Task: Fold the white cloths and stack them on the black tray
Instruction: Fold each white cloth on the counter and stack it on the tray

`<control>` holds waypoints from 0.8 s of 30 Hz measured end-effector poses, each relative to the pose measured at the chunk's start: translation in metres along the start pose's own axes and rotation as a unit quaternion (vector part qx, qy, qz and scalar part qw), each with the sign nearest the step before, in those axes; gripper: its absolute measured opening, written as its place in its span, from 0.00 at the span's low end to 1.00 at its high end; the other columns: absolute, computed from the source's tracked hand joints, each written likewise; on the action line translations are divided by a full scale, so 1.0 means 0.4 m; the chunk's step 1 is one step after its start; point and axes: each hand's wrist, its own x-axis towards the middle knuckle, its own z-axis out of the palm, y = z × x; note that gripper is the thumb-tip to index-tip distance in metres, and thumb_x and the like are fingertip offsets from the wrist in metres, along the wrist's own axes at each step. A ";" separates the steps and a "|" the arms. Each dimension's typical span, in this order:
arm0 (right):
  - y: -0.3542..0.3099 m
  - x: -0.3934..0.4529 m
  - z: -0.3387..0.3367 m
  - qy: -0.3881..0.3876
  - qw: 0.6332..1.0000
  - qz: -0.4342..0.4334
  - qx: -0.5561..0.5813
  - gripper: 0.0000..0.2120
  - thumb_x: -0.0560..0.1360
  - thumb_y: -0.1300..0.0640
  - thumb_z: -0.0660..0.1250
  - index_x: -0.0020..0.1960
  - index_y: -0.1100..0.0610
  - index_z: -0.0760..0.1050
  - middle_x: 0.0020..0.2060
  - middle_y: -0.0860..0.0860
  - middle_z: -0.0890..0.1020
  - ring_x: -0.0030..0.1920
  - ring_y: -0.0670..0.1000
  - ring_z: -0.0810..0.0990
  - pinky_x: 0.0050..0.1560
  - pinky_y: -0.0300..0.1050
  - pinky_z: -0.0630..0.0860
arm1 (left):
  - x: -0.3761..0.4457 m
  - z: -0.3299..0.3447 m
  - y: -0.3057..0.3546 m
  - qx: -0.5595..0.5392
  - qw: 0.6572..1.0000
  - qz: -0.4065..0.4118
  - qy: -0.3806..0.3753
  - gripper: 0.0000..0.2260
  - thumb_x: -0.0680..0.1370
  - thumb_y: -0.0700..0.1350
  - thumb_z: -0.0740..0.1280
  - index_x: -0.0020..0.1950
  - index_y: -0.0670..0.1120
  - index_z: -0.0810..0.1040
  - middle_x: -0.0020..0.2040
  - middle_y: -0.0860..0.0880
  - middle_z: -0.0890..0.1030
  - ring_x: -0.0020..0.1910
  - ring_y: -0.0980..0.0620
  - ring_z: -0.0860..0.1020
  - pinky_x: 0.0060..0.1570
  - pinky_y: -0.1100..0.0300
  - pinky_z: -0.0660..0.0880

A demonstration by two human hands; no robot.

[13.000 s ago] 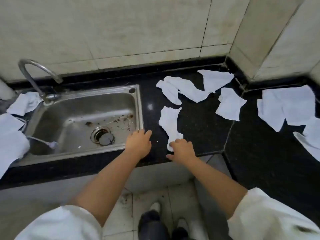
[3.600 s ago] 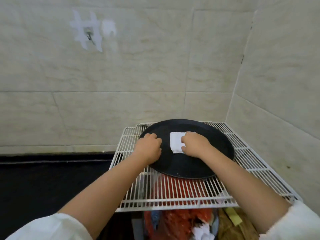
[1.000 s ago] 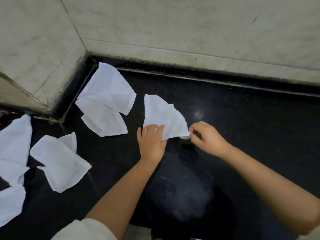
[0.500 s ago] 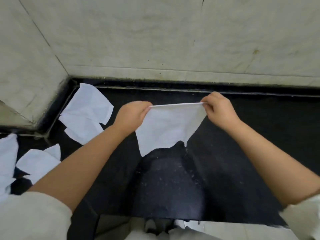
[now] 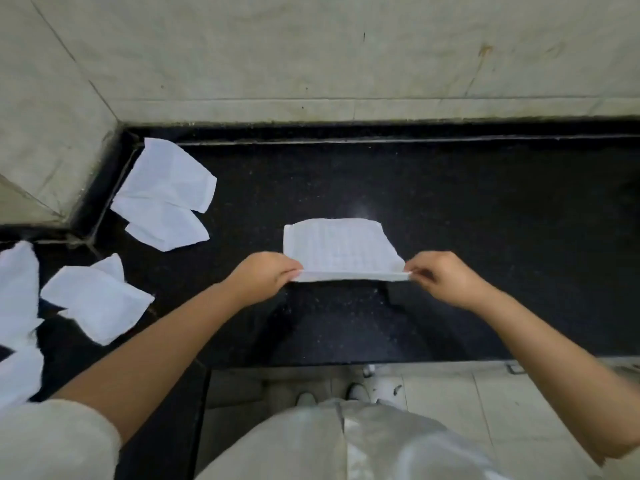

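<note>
A white cloth (image 5: 341,251) lies mostly flat on the black countertop (image 5: 485,209), its near edge lifted a little. My left hand (image 5: 263,278) pinches the near left corner. My right hand (image 5: 440,277) pinches the near right corner, so the edge runs taut between them. More white cloths lie loose to the left: one crumpled in the back corner (image 5: 166,195), one nearer me (image 5: 95,299), and others at the left frame edge (image 5: 17,282). The black tray is out of view.
Tiled walls (image 5: 311,46) close off the counter at the back and the left corner. The counter's front edge (image 5: 346,363) runs just below my arms, with floor tiles and my shoes beneath.
Half a second ago I held the cloth hanging in the air by its top edge. It now rests on the counter, spread away from me, with both hands lower and nearer.
</note>
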 end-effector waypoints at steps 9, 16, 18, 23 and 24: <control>0.011 -0.027 0.095 -0.251 0.949 0.171 0.089 0.10 0.74 0.67 0.61 0.51 0.63 0.79 0.44 0.54 0.80 0.43 0.49 0.77 0.45 0.38 0.72 | -0.024 0.111 -0.007 -0.027 0.967 -0.041 -0.252 0.13 0.80 0.40 0.58 0.64 0.42 0.74 0.59 0.45 0.77 0.53 0.51 0.74 0.52 0.64 0.67; 0.027 0.056 0.127 -0.127 0.967 0.221 -0.006 0.12 0.75 0.66 0.56 0.53 0.64 0.77 0.51 0.59 0.81 0.51 0.58 0.78 0.50 0.50 0.75 | 0.065 0.099 -0.019 0.035 0.988 -0.131 -0.070 0.11 0.81 0.42 0.56 0.58 0.42 0.75 0.55 0.43 0.79 0.50 0.48 0.76 0.50 0.56 0.72; 0.036 0.069 0.141 -0.090 0.965 0.246 -0.006 0.12 0.76 0.65 0.57 0.52 0.63 0.78 0.51 0.59 0.81 0.51 0.58 0.79 0.49 0.49 0.76 | 0.089 0.110 -0.027 0.052 0.988 -0.138 -0.035 0.11 0.81 0.43 0.56 0.58 0.43 0.75 0.55 0.44 0.78 0.53 0.48 0.77 0.53 0.56 0.73; 0.046 0.083 0.169 -0.039 0.960 0.278 -0.009 0.11 0.76 0.66 0.58 0.48 0.66 0.79 0.53 0.60 0.78 0.51 0.59 0.78 0.44 0.44 0.71 | 0.132 0.138 -0.039 0.064 0.989 -0.136 0.006 0.12 0.81 0.43 0.56 0.60 0.43 0.76 0.58 0.45 0.76 0.57 0.49 0.74 0.56 0.58 0.73; 0.050 0.085 0.174 -0.037 0.959 0.280 -0.009 0.11 0.76 0.66 0.58 0.47 0.67 0.79 0.53 0.61 0.78 0.51 0.59 0.78 0.45 0.45 0.72 | 0.140 0.141 -0.040 0.065 0.989 -0.136 -0.002 0.12 0.81 0.43 0.56 0.60 0.43 0.76 0.59 0.45 0.76 0.57 0.49 0.74 0.56 0.58 0.73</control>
